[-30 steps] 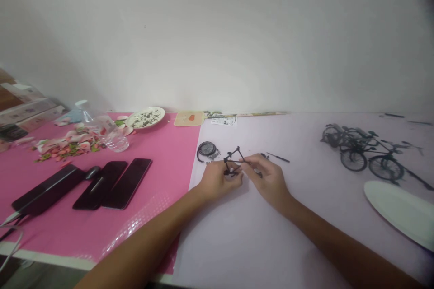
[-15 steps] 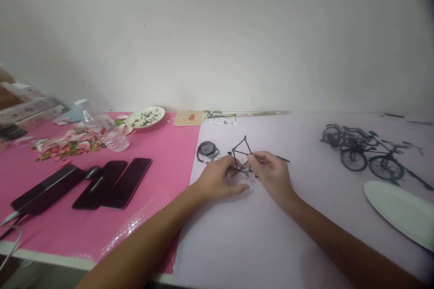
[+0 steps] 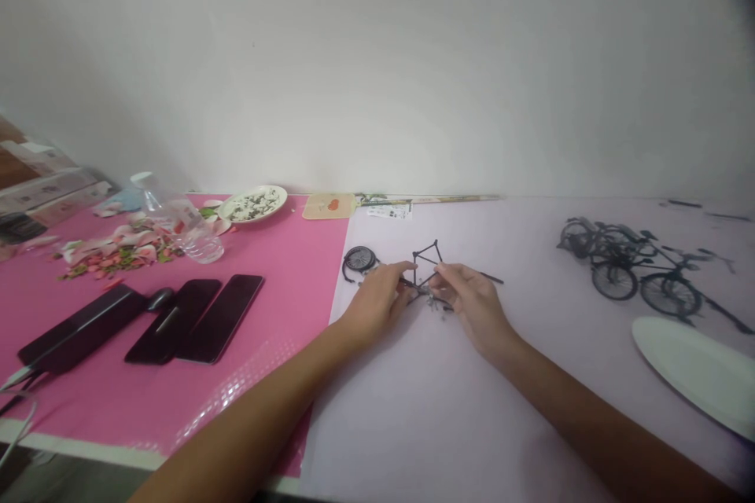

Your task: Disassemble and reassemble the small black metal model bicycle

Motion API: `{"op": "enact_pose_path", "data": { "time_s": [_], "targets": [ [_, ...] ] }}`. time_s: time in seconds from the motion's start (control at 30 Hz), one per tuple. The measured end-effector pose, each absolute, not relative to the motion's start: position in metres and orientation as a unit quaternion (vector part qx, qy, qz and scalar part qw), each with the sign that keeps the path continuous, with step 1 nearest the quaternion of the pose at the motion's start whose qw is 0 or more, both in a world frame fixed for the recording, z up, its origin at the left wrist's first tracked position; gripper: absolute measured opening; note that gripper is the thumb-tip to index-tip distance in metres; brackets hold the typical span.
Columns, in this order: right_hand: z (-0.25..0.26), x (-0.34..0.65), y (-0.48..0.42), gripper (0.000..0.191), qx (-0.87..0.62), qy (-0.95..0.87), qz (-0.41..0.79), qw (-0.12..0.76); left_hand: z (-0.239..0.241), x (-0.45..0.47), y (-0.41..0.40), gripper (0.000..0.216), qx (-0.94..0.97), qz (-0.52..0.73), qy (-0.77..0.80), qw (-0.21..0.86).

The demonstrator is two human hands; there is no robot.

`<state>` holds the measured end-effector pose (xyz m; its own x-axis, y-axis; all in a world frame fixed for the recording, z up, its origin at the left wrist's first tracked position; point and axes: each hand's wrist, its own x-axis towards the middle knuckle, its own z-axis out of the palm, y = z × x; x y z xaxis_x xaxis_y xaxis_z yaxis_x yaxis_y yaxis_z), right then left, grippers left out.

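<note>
A small black model bicycle frame (image 3: 427,261) stands upright on the pale table cover, pinched between both hands. My left hand (image 3: 378,299) grips its lower left end with closed fingers. My right hand (image 3: 472,302) pinches its lower right side, fingers curled. A loose black wheel (image 3: 359,259) lies just left of my left hand. A thin black rod (image 3: 491,277) lies behind my right hand.
Finished black model bicycles (image 3: 634,266) stand at the right, with a white plate (image 3: 696,373) in front of them. On the pink mat (image 3: 283,306) lie dark phones (image 3: 194,319), a plastic bottle (image 3: 180,222), a dish (image 3: 252,204) and scattered scraps (image 3: 115,247).
The frame has been turned upright and shifted a little right and away. Both hands moved with it, the left now reaching farther forward.
</note>
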<state>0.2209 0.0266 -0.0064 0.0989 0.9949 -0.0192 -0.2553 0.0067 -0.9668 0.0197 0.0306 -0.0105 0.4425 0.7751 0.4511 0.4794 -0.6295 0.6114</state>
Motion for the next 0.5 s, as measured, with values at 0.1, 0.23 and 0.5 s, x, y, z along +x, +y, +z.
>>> {"op": "enact_pose_path", "data": {
  "time_s": [0.1,0.23,0.5],
  "targets": [
    [-0.0056,0.2199,0.0256,0.035,-0.460,-0.399,0.527,0.593,-0.0040,0.0210,0.0299,0.030,0.850,0.347,0.359,0.171],
    [-0.0048,0.2186,0.0255,0.039,-0.459,-0.395,0.513,0.608,-0.0006,0.0227,0.0270,0.028,0.838,0.365,0.357,0.192],
    [-0.0045,0.2195,0.0226,0.042,-0.506,-0.514,0.421,0.551,-0.0028,0.0215,0.0245,0.029,0.768,0.427,0.404,0.254]
  ]
}}
